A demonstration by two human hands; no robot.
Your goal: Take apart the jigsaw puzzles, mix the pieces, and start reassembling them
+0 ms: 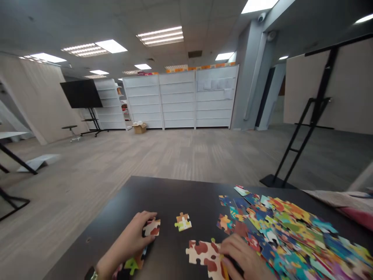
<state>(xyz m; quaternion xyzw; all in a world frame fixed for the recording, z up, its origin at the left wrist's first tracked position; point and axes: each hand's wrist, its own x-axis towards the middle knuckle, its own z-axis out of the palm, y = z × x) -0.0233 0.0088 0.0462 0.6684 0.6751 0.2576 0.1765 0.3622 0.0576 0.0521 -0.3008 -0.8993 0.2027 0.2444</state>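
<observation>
L hand grips jigsaw piece left of loose pile; R hand by pile (grip unclear) could scatter pieces if rushed.

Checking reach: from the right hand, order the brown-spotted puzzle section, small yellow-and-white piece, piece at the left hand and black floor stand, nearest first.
1. Brown-spotted puzzle section: touching the right hand, on its left.
2. Small yellow-and-white piece: farther left.
3. Piece at the left hand: farther left still.
4. Black floor stand: beyond the table.
</observation>
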